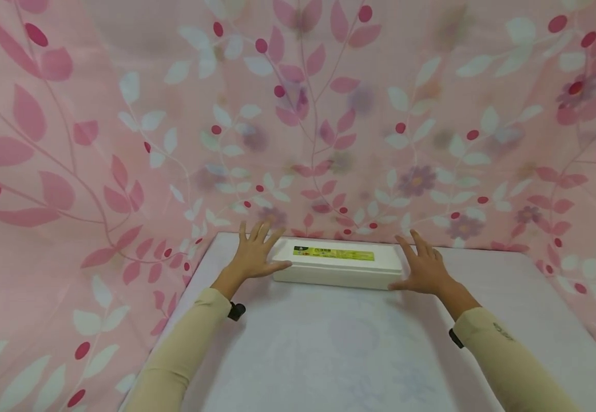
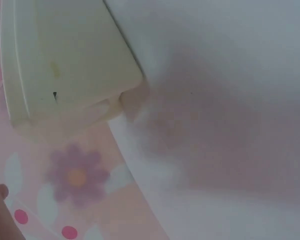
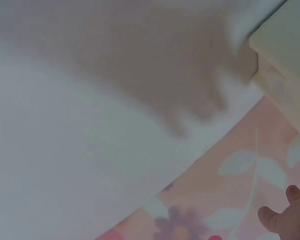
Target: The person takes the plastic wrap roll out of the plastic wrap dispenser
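Note:
A long white box (image 1: 336,276) with a yellow-green printed label (image 1: 334,254) on top lies crosswise at the far end of the table. My left hand (image 1: 251,255) is spread at its left end, the thumb reaching to the front left corner. At the other end my right hand (image 1: 424,272) has its fingers apart and its thumb tip by the front right corner. Whether either thumb touches the box, I cannot tell. Each wrist view catches one end of the box (image 2: 75,55) and only a bit of the hand (image 3: 292,220).
A pale white cloth (image 1: 339,349) covers the table. Pink curtains (image 1: 287,143) with leaves and flowers hang behind it and along both sides, close behind the box. Hand shadows fall on the cloth.

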A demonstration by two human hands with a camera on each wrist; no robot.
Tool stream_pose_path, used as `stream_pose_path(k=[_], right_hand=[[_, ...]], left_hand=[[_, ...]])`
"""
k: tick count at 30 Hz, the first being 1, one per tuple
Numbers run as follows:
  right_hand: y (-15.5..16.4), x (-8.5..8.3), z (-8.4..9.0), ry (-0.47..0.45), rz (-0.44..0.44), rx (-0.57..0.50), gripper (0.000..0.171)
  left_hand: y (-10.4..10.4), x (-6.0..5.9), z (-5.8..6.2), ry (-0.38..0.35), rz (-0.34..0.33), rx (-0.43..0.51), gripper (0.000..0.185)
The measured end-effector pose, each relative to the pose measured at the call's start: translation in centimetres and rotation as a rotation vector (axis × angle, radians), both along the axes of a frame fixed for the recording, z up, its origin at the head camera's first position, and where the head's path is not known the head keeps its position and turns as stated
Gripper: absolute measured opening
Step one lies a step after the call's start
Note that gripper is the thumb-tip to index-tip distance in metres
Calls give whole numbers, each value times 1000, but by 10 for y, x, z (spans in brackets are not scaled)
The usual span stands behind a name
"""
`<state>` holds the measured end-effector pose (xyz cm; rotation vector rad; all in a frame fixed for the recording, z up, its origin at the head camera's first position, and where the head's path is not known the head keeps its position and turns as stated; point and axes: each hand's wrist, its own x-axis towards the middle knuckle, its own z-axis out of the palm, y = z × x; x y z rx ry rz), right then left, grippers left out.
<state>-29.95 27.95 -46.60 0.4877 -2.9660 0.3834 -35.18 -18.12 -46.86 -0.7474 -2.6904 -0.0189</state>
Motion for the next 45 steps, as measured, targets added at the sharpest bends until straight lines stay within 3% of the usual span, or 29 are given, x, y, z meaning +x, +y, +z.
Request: stream_pose_path(k=[3,6,11,17,25,33,37,45], right_hand=[[-4,-3,1,6,-2,5,128],[-9,-4,-1,-8,-11,-10,125],[-19,-3,-8,-38,-28,-37,127],[-27,-10,-11,-23,-16,-24,127],[-35,-20,-8,-106,-14,-103,128],[-43,-24,-13,-177,-9,-190,127],[-45,-25,-16,-217,-24,-227,130],[-47,-35,-18,-248,-13,-195,126]], left_hand=[[2,-2,2,61,-23,-62,96],[4,-3,1,68,-56,-53,95],[6,-4,-6,-51,-84,45,96],[9,-6,-13,-145,-53,64,103],[17,-16,-11,-272,-56,118,105],[25,-14,-23,-452,-112,405,98],[26,-14,-27,-495,-86,434,99],[28,-22,-26,-543,-52,476,106]])
